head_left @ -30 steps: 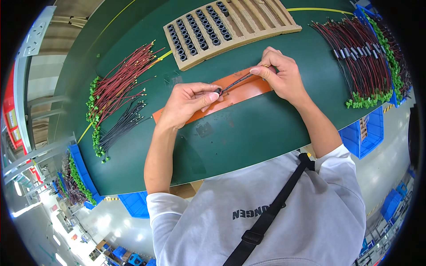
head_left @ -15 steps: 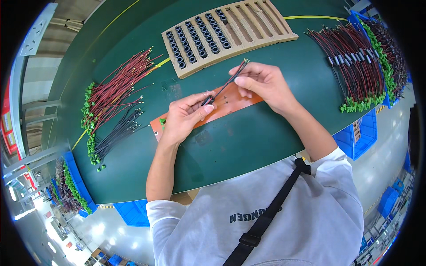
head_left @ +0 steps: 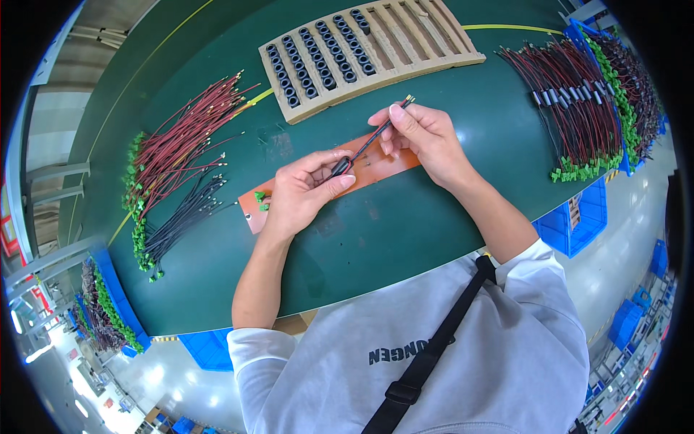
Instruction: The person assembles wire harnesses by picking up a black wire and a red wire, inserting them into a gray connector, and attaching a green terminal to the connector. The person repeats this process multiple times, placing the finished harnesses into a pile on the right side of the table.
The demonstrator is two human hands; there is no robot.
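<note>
The left hand (head_left: 302, 189) pinches a black ring (head_left: 340, 167); from it the wires (head_left: 369, 141) slant up and rightward to the right hand (head_left: 430, 141), pinched near their tips — threading hard to tell. Beneath: an orange board (head_left: 383, 169) on the green table (head_left: 405, 224) — a blue bin (head_left: 593, 217) beside it.

I watch remotely: a green table (head_left: 397, 224) bears a tan tray (head_left: 394, 71), an orange strip (head_left: 387, 168), red wires (head_left: 181, 126) and black wires (head_left: 182, 218).

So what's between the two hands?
In the head view, red and black wires run between the left hand and right hand, above the orange board.
</note>
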